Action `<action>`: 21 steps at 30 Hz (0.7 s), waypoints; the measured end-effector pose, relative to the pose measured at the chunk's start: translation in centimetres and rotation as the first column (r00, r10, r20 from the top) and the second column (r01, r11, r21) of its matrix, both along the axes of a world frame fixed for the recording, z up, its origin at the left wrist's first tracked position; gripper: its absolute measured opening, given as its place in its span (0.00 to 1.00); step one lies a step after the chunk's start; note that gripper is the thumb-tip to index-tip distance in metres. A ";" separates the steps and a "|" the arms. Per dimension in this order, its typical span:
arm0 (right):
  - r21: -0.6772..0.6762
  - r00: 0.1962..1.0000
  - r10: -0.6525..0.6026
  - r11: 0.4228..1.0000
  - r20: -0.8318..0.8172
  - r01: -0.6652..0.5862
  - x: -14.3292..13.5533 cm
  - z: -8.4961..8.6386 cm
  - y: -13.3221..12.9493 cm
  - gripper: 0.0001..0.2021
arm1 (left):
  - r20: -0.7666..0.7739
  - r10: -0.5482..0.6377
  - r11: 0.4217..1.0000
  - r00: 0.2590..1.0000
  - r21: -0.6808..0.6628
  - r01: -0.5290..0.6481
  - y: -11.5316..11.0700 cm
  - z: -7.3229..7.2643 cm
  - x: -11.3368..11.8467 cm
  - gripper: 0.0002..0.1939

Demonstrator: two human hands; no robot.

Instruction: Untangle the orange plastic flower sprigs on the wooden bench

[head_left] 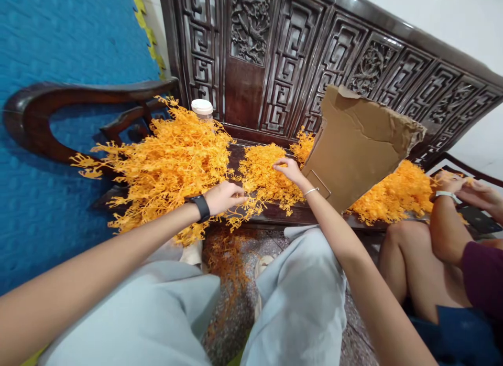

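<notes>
Orange branching plastic pieces form a large tangled pile (176,156) on the left of the dark wooden bench. My left hand (227,197), with a black watch at the wrist, is at this pile's right edge; its fingers are pressed together near some orange strands, and what they hold is too small to name. A smaller orange heap (263,172) lies in the middle of the bench. Over its right part is my right hand (290,169), a thin bracelet on the wrist, its fingertips closed on something I cannot make out.
A brown cardboard piece (353,146) leans beside another orange pile (396,193). A person's hands (451,183) are at the far right. A white-lidded cup (202,108) stands behind the left pile. Orange scraps (230,261) litter the floor. Behind rises a carved backrest (245,90).
</notes>
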State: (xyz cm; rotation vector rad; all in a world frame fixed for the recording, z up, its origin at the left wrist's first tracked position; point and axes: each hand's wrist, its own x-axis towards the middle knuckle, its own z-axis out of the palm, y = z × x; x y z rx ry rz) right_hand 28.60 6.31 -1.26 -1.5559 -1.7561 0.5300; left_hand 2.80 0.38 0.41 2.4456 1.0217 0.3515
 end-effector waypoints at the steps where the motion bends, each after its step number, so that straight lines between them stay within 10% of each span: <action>1: -0.055 0.997 0.060 0.997 -0.042 -0.062 -0.6 0.4 -0.4 0.06 | -0.012 -0.002 1.000 1.000 -0.001 0.002 0.0 -0.1 -0.1 0.17; 10: -0.293 0.804 0.586 0.755 -0.100 -0.587 -6.5 3.4 -4.3 0.15 | -0.040 0.008 1.000 0.999 0.022 -0.007 0.4 -0.7 0.3 0.15; 21: -0.188 0.893 0.418 0.876 -0.168 -0.445 -5.6 2.8 -3.7 0.03 | -0.021 0.058 0.998 0.998 0.034 -0.057 0.7 0.0 0.7 0.16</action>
